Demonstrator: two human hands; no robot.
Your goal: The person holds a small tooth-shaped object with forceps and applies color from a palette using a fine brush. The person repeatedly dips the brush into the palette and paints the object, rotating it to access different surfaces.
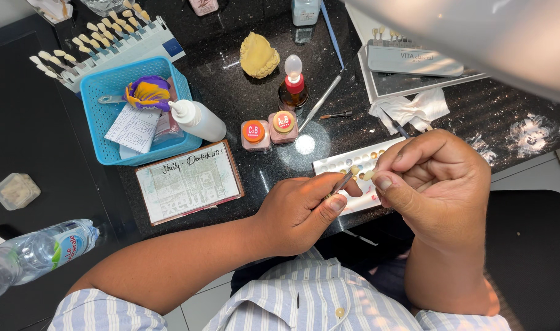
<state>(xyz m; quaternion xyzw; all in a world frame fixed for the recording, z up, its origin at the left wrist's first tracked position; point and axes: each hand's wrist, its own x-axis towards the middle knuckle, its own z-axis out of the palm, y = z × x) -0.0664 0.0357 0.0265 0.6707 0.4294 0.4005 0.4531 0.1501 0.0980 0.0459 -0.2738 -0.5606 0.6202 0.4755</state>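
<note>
Left hand (301, 211), centre of frame: fingers curled, thumb and forefinger pinched on a thin metal instrument (340, 184). Right hand (436, 184), right of centre: fingers closed, thumb and forefinger tips clamped on a small tooth-coloured piece (369, 175); the instrument tip sits just beside it. Directly behind both hands lies a white mixing palette (347, 162) with round wells. Two pink jars (269, 130) stand above centre; a blue basket (108, 110) sits upper left.

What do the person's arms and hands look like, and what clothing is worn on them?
Both hands are bare: the left hand and the right hand have no gloves, rings or watch in view. The forearms are uncovered too. The short sleeves belong to a shirt with pale blue and white vertical stripes and a small light button. The nails are short and unpainted.
</note>
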